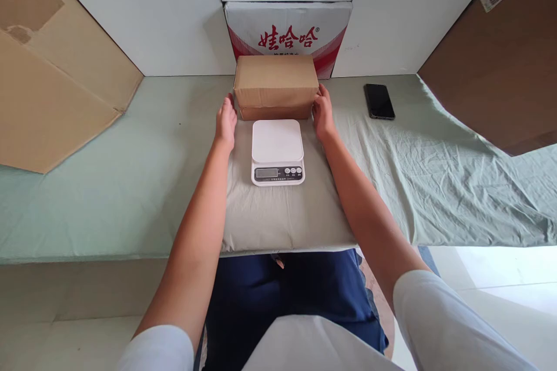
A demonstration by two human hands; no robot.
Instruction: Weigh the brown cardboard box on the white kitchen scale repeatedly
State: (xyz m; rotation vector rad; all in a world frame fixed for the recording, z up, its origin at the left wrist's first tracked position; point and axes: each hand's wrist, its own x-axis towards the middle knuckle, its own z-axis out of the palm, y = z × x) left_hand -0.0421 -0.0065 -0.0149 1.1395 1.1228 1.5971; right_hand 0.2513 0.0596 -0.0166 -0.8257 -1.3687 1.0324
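Note:
A brown cardboard box (275, 81) stands on the cloth-covered table, stacked on a second, flatter brown box (275, 112) just behind a white kitchen scale (277, 151). My left hand (225, 120) rests at the boxes' left end, fingers against the side. My right hand (323, 113) presses the right end. Both hands bracket the boxes between them. The scale's platform is bare and its display sits at the near edge.
A black phone (379, 101) lies on the green cloth (435, 174) to the right. A white and red printed carton (287, 29) stands behind the boxes. Flattened cardboard (47, 69) leans at the left, a brown panel (500, 69) at the right.

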